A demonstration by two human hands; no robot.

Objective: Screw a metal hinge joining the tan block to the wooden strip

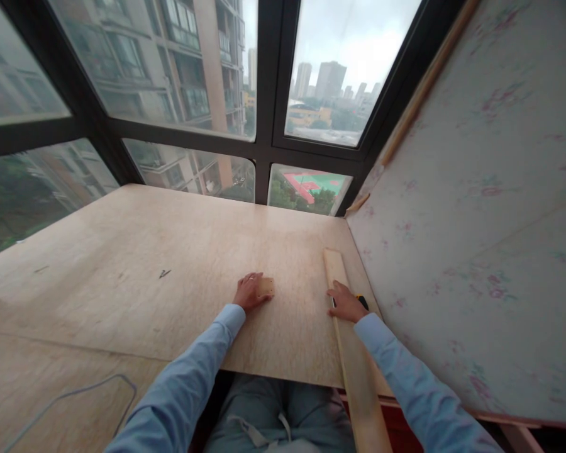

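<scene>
Wood block [266, 287]: small, laid flat on the plywood worktop [136, 264], near the middle, grasped by the fingers of the left hand [249, 292].
Wood strip [346, 327]: long, laid along the worktop's right edge, pressed by the right hand [346, 303], fingers spread flat, grasping nothing.
Yellow-black tool [361, 300]: just right of that hand.

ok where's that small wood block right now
In the head view the small wood block lies on the plywood sheet near its front edge, under the left hand's fingertips, left of the long wood strip.
</scene>
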